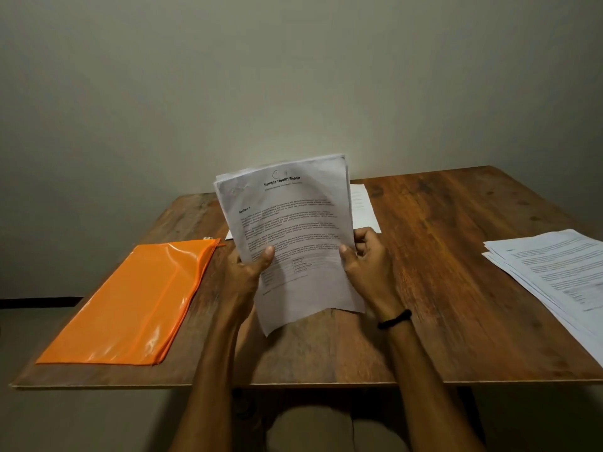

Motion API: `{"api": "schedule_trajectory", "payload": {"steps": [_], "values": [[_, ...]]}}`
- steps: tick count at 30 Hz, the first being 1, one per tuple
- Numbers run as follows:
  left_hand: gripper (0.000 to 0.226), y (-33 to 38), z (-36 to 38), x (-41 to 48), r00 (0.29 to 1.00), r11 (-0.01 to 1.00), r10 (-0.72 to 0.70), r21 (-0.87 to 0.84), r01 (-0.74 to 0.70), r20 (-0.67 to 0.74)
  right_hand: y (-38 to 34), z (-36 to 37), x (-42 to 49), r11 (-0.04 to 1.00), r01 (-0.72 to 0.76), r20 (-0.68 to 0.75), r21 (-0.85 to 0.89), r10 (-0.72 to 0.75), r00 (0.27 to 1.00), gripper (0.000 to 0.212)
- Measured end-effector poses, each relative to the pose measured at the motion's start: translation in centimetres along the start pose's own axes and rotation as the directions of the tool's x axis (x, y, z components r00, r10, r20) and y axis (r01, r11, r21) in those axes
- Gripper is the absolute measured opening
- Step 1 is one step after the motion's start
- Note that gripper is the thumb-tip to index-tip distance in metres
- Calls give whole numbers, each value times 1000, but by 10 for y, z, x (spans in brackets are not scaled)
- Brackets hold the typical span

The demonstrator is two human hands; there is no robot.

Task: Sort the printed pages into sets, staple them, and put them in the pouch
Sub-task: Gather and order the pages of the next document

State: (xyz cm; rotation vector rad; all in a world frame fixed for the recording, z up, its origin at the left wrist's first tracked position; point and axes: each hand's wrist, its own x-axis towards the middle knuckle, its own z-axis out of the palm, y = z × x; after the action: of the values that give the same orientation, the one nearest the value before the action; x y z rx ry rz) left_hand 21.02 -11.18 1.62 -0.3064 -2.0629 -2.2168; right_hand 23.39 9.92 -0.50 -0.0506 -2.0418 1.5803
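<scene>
A stack of printed pages (290, 223) headed "Sample Health Report" stands upright above the wooden table (440, 249), held in both hands. My left hand (249, 270) grips its left edge with the thumb on the front sheet. My right hand (365, 259) grips the right edge the same way. An orange pouch (130, 301) lies flat on the table's left side. Another spread pile of printed pages (554, 275) lies at the right edge. No stapler is visible.
A single white sheet (363, 207) lies flat behind the held stack, near the wall. A small white object (208, 238) sits at the pouch's far corner. The table's front edge runs just above my knees.
</scene>
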Motion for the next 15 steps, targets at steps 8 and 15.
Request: {"api": "schedule_trajectory", "payload": {"steps": [8,15], "values": [[26,0,7,-8,982,978,129,181,-103,-137,-13,-5,12,987,-122,242,109,92,966,36],[32,8,9,-5,998,992,51,121,-45,-46,-10,2,10,961,-137,212,238,86,973,34]]}}
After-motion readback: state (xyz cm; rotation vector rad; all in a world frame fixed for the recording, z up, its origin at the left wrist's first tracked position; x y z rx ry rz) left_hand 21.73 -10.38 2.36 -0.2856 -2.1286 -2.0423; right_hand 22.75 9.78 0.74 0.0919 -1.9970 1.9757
